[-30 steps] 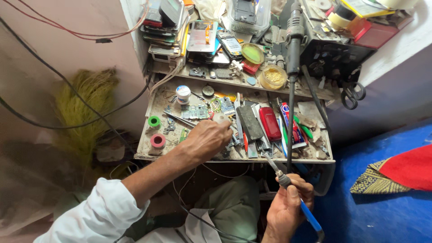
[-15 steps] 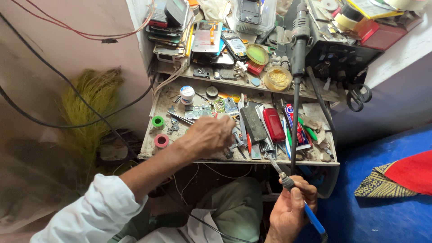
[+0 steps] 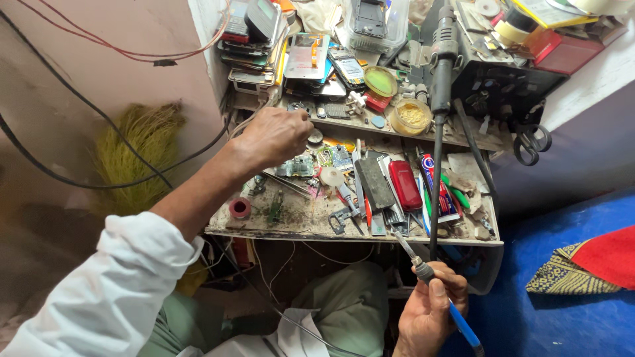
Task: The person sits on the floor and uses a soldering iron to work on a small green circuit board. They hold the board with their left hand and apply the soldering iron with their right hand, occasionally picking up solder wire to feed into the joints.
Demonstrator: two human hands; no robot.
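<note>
The blue-handled soldering iron with a thin metal tip (image 3: 430, 281) is gripped by the right hand (image 3: 428, 312), fingers wrapped around its collar just below the front edge of the cluttered wooden table (image 3: 291, 228), the handle's far end cut off by the frame's bottom edge. The left hand (image 3: 274, 135) reaches over the table's back part with its fingers curled down near a small round silver part (image 3: 315, 136); whether they pinch anything is hidden by the knuckles. Beside it lie a green circuit board (image 3: 296, 167), a red oblong phone (image 3: 404, 185) and a red tape roll (image 3: 239, 208), while the stacked phones (image 3: 254, 36) above run out of frame.
</note>
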